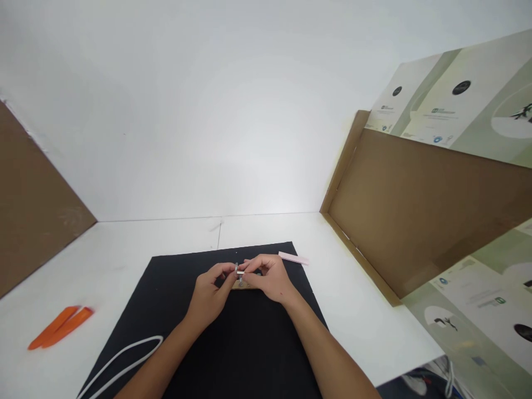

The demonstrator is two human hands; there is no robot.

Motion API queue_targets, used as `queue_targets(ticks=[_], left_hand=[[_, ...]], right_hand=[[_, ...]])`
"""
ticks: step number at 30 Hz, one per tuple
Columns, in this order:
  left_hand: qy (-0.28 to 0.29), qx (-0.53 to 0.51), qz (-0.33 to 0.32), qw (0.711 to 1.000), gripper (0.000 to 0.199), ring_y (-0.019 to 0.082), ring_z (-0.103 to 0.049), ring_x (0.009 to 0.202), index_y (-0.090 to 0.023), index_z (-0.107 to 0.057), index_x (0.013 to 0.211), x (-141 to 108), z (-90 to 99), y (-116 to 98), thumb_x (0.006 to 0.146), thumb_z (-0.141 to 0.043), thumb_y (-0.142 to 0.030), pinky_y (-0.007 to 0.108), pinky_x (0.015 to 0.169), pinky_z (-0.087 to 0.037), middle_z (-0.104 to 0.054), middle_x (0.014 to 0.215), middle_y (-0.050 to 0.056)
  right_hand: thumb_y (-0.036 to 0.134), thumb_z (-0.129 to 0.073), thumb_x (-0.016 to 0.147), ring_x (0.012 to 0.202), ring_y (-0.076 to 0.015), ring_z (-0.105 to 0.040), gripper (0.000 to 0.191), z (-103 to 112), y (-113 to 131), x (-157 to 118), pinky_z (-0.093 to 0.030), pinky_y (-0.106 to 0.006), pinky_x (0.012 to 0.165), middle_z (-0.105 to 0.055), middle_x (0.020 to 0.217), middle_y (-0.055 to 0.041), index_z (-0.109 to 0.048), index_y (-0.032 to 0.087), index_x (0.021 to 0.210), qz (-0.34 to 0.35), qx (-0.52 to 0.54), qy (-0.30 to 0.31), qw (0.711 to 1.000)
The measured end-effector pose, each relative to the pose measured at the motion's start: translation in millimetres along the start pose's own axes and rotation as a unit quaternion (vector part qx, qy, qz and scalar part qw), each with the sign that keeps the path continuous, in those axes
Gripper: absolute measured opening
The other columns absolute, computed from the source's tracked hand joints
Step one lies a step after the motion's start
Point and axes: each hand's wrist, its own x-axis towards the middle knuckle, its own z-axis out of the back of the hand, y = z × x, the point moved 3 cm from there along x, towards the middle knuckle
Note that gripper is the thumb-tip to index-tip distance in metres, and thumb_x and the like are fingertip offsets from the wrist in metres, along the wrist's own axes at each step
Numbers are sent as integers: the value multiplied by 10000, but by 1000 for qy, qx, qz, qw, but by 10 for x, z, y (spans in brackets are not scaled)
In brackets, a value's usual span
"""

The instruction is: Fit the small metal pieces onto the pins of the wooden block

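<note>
Two bare hands meet at lower centre of frame, over a flat black rectangular mat (257,349) on a white table (357,338). Left hand (211,288): thumb and fingertips pinch a small silvery-grey round-looking piece (236,269). Right hand (266,277): thumb and index close on a short thin pale rod (240,272), which spans the gap between the hands and meets or nearly meets the grey piece; joined or just touching, cannot tell. Right below the fingertips, a small flat tan block (238,286), wood-looking, with small shiny bits on top; right hand covers part of it. Whether either hand also bears on the block, cannot tell.

Handling, judged by looks: rod and grey piece likely light, stiff, maybe slick if metal. Best hold is a fingertip pinch: rod along its sides near the end, grey piece by its rim; too hard a squeeze could make them slip. Block seems light and rigid; grip by its long edges, off the shiny bits.

Around: pale pink flat strip (293,258) over the mat's upper right edge; two bright orange elongated flat pieces (62,328) at lower left; white cable loop (160,338) by the left forearm; brown cardboard panel (424,205) at right.
</note>
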Motion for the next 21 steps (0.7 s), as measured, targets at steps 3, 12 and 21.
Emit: queue_targets(ticks=[3,12,21], left_hand=[[-3,4,-8,1000,192,153,-606,717,-192,-688,910,-1,13,-7,882,-564,-336,259,679,-473,-700,820,17],[8,0,-28,1000,200,145,-595,696,-200,-692,875,-14,-20,-114,893,-557,-347,251,665,-461,-683,772,7],[-7,-4,-23,1000,181,153,-619,721,-197,-683,889,3,18,-74,883,-561,-331,254,681,-479,-697,806,13]], right_hand=[[237,-823,656,852,-235,-714,106,-11,18,-10,-489,-460,977,-747,776,-45,-728,197,679,4,-6,12,1000],[335,-828,674,697,-231,-722,224,29,-57,-1,-541,-509,876,-740,682,-50,-674,174,700,-44,41,-61,996],[216,-820,659,850,-248,-722,104,-4,132,-34,-481,-451,979,-738,734,-33,-717,200,669,24,-15,18,999]])
